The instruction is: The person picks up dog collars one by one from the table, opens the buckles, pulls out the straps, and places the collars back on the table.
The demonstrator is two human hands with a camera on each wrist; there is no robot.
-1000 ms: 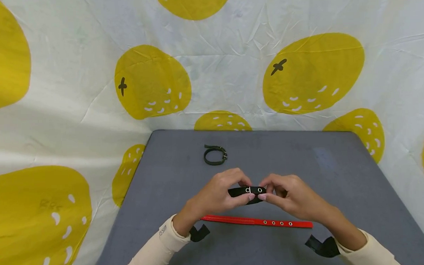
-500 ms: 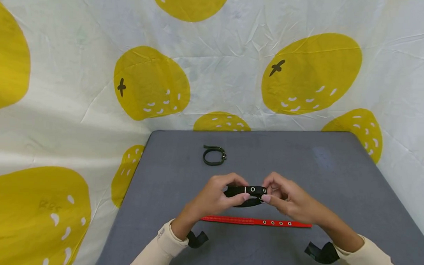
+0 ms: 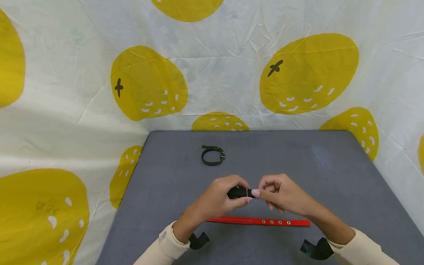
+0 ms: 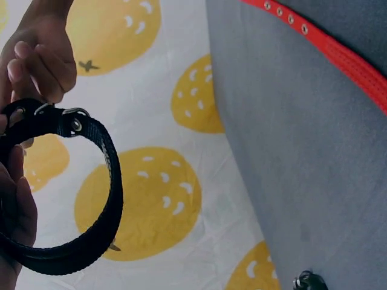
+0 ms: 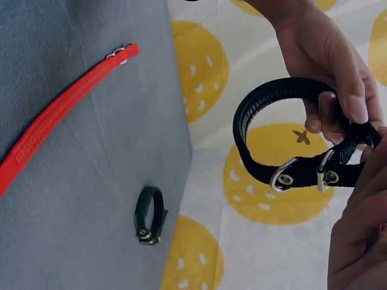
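Note:
A black collar, bent into a loop, is held above the table between both hands. My left hand grips its band, thumb on the near side and fingers behind. With thumb and fingertips, my right hand pinches the collar near its metal buckle. In the right wrist view a D-ring sits on the band beside the buckle. The loop's round shape shows in the left wrist view, and the fingers hide the strap's end. Below the hands a red collar with several eyelets lies stretched out flat, partly behind the left wrist.
A dark green collar, looped and buckled, lies farther back on the grey table. White cloth printed with yellow fruit hangs behind and beside the table. A black strap hangs from each wrist.
The black collar has turned, and its eyelets, earlier facing up between the hands, are now covered. My right hand has shifted slightly left, its thumb coming to the buckle.

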